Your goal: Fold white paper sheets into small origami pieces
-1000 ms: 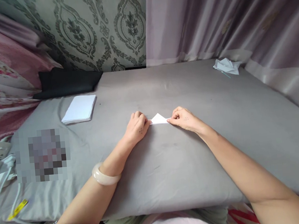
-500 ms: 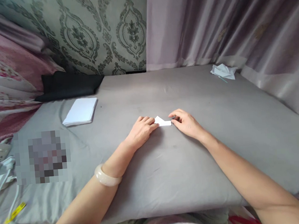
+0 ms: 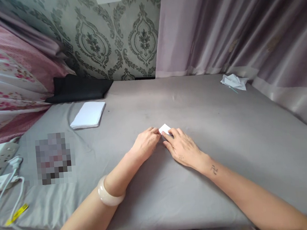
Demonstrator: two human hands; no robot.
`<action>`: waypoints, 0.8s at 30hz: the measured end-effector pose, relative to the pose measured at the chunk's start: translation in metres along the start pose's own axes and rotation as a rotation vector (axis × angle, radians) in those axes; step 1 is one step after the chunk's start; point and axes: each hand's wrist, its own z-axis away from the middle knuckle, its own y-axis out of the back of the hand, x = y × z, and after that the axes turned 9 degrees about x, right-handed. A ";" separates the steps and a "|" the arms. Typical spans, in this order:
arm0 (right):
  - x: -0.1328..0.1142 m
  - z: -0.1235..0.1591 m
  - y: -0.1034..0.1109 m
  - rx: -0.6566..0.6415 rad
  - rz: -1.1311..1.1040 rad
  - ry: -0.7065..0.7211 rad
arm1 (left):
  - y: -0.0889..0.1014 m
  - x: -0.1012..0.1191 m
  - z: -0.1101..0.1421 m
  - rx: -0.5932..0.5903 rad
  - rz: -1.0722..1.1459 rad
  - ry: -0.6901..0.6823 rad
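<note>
A small piece of folded white paper lies on the grey cloth surface, its pointed top showing between my hands. My left hand is closed at the paper's left end, with the fingertips pinched together there. From the right, my right hand rests over the paper, palm down. Its fingers are stretched out across the paper's right part, and the thumb is apart below. The paper's lower edge and right end are hidden under the fingers.
A stack of white paper lies at the left, with black cloth behind it. Folded papers sit at the far right. Power strips with white cables and a blurred-out object occupy the near left.
My right hand has moved left and turned palm down, from beside the paper's right end onto it. Less of the paper shows now. The view has tilted slightly upward.
</note>
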 end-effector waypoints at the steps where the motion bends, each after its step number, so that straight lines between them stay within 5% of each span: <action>1: 0.000 0.000 0.000 0.003 0.013 -0.003 | 0.000 0.000 0.000 0.003 0.005 0.024; 15: 0.013 0.010 0.011 0.077 0.076 -0.114 | -0.014 -0.001 0.004 0.206 -0.026 0.132; 20: 0.039 0.003 0.002 0.210 -0.237 -0.254 | -0.021 -0.015 -0.004 0.262 0.023 0.022; 24: 0.057 -0.007 -0.006 0.281 -0.527 -0.501 | -0.023 -0.022 -0.011 0.282 -0.008 -0.114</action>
